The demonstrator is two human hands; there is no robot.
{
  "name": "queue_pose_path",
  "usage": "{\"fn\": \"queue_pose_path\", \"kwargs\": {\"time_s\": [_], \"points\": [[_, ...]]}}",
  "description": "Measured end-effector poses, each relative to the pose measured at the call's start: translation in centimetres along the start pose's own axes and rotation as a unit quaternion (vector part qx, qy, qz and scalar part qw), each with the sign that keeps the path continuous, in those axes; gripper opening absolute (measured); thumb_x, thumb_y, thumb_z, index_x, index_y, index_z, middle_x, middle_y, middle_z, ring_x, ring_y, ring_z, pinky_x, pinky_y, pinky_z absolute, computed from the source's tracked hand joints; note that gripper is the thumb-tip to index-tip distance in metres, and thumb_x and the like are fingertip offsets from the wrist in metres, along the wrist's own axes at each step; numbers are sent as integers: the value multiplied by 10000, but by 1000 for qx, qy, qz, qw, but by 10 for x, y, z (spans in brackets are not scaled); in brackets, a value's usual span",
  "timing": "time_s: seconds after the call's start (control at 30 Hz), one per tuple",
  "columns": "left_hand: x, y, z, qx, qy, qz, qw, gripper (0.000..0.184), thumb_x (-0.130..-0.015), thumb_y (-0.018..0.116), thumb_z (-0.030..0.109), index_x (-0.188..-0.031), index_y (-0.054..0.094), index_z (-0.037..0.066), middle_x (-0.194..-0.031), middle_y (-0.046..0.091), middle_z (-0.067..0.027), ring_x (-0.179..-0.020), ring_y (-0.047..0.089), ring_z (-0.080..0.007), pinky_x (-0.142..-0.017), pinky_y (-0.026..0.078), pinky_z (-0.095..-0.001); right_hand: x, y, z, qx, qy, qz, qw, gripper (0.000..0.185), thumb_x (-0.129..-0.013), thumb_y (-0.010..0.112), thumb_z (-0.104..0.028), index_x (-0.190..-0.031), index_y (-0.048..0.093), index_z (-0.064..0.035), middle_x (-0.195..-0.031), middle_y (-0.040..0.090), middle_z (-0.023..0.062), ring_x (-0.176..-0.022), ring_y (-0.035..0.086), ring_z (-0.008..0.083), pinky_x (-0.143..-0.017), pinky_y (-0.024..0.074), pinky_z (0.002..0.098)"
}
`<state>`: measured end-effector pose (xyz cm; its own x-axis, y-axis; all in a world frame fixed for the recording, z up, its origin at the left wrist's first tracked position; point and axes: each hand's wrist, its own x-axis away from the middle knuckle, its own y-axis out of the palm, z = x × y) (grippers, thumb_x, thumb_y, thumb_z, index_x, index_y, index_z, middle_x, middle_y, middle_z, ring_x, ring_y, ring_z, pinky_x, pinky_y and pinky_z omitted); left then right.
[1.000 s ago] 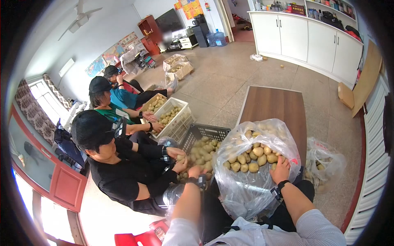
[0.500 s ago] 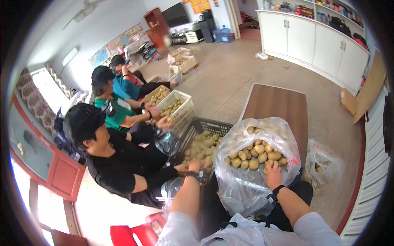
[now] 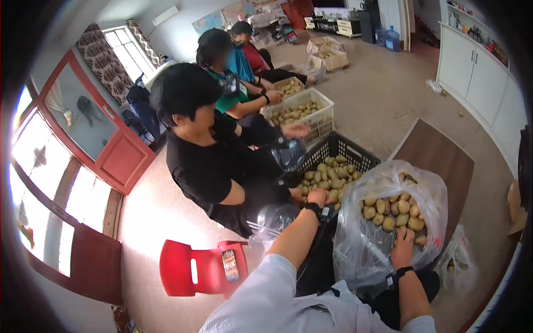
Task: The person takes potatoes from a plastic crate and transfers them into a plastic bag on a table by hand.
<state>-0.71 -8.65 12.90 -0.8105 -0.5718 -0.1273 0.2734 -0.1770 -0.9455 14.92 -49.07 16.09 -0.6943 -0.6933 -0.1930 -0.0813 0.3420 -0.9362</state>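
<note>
My left hand (image 3: 317,197) reaches down into a black plastic crate (image 3: 363,157) of brownish-green kiwifruit (image 3: 335,173). Its fingers point down among the fruit and are mostly hidden. Inside a clear plastic bag (image 3: 358,250), my right hand (image 3: 402,250) has its fingers bent against the lower edge of a heap of kiwifruit (image 3: 387,223); it seems to grip one, largely covered by the fingers. A co-worker in black (image 3: 205,161) sits left of the crate, one hand (image 3: 297,194) in it near mine and the other (image 3: 296,130) raised over its far side.
Two more people sit farther back beside a white crate (image 3: 327,114) and a box of kiwifruit (image 3: 290,87). A brown table (image 3: 438,150) stands behind the bag. At lower left is a red chair (image 3: 177,269) with a phone (image 3: 230,265). Another plastic bag (image 3: 458,261) lies at right.
My view has swung left, so the scene shifts right and more red chair shows. My left hand remains at the crate, my right in the bag. The co-worker's raised hand now appears without fruit.
</note>
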Motion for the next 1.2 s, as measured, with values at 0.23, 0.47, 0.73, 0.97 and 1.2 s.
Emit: {"fn": "queue_pose_path", "kwargs": {"time_s": [0.23, 0.47, 0.73, 0.97, 1.2], "points": [[-2, 2, 1, -51, 12, 28, 998, 231, -699, 690, 307, -638, 655, 87, -663, 622, -139, -693, 624, -343, -647, 497, -448, 2, -14, -11, -27, 19, -50, 998, 587, -726, 601, 57, -1283, 503, -103, -1405, 337, 236, -1191, 444, 446, -977, 417, 470], [-7, -4, 35, 430, -196, 51, 880, 157, -777, 664, 220, -781, 631, 67, -777, 611, -125, -695, 619, -287, -589, 520, -399, 9, 3, -5, -29, -7, -44, 999, 638, -714, 601, 54, -1320, 466, -92, -1106, 520, 224, -1038, 498, 431, -898, 430, 486], [2, -49, 85, 691, -357, 7, 628, 225, -895, 550, 157, -1092, 538, 49, -854, 563, -100, -653, 607, -229, -500, 540, -342, 14, -20, -23, -68, 48, -53, 995, 588, -725, 605, 42, -1290, 487, -71, -1130, 542, 233, -1031, 518, 433, -896, 431, 473], [5, -59, 92, 686, -332, -67, 644, 227, -901, 550, 181, -1094, 526, 62, -901, 584, -79, -655, 622, -224, -536, 535, -353, 10, -2, -14, -157, 86, 36, 983, 391, -817, 613, -52, -1192, 504, -24, -1090, 575, 227, -1010, 547, 401, -880, 439, 455], [12, -74, 113, 666, -298, -167, 663, 262, -909, 549, 210, -1119, 509, 59, -951, 610, -76, -649, 638, -226, -506, 501, -326, -24, 8, -15, -271, 115, 56, 954, 328, -855, 602, -118, -1145, 535, 20, -951, 618, 159, -850, 602, 296, -736, 477, 374]]}}
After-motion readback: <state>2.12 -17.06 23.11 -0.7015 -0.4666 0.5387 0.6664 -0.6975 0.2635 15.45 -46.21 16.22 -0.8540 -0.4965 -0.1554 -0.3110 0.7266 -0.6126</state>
